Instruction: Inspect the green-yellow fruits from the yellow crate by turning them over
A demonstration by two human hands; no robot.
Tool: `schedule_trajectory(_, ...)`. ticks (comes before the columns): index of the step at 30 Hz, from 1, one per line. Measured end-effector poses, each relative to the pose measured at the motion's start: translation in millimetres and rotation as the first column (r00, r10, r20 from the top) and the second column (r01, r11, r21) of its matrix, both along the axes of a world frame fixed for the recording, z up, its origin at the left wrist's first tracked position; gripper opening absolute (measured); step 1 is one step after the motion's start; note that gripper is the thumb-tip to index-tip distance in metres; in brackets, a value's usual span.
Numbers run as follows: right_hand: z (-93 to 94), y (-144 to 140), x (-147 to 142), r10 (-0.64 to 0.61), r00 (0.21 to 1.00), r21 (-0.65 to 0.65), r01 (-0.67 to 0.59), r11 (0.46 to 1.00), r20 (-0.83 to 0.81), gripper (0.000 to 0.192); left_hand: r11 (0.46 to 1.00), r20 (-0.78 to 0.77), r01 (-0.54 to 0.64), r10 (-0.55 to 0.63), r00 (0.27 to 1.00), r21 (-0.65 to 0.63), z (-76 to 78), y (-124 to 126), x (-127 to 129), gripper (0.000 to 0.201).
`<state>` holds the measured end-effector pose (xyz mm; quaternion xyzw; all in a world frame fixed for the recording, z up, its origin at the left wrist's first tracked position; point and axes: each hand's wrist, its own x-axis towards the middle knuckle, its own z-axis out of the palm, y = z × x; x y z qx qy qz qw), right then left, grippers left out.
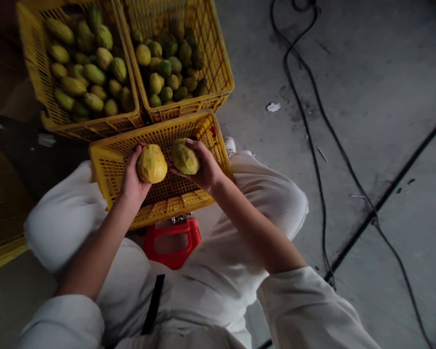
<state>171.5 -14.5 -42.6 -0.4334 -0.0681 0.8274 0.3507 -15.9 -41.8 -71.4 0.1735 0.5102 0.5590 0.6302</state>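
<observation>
My left hand (133,175) is wrapped round a yellow, roundish fruit (152,164), perhaps a papaya. In my right hand (205,167) is a greener fruit (185,157) with a ridged, lumpy skin. The two fruits are held side by side, a small gap apart, above a yellow plastic crate (156,211) between my knees. Its slotted floor shows around my hands, though part of the inside is hidden beneath them.
Beyond it stand two yellow crates, the left one (32,58) and the right one (223,63), both holding many green-yellow fruits. A red plastic handle-like piece (194,237) lies below the near crate. Black cables (314,89) cross the concrete floor at right. Another yellow crate (3,252) sits far left.
</observation>
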Motion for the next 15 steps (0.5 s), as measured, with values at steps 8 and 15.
schedule_trajectory(8,3.4,-9,-12,0.049,0.998,0.013,-0.049,0.999,-0.04,0.018,0.98,-0.092,-0.197,0.195,0.977,-0.021,3.6,-1,9,0.019)
schedule_trajectory(15,-7.5,-9,-8,-0.052,0.998,-0.002,0.052,0.999,-0.036,0.017,0.984,-0.364,-0.167,0.18,0.914,0.069,6.8,-3,21,0.031)
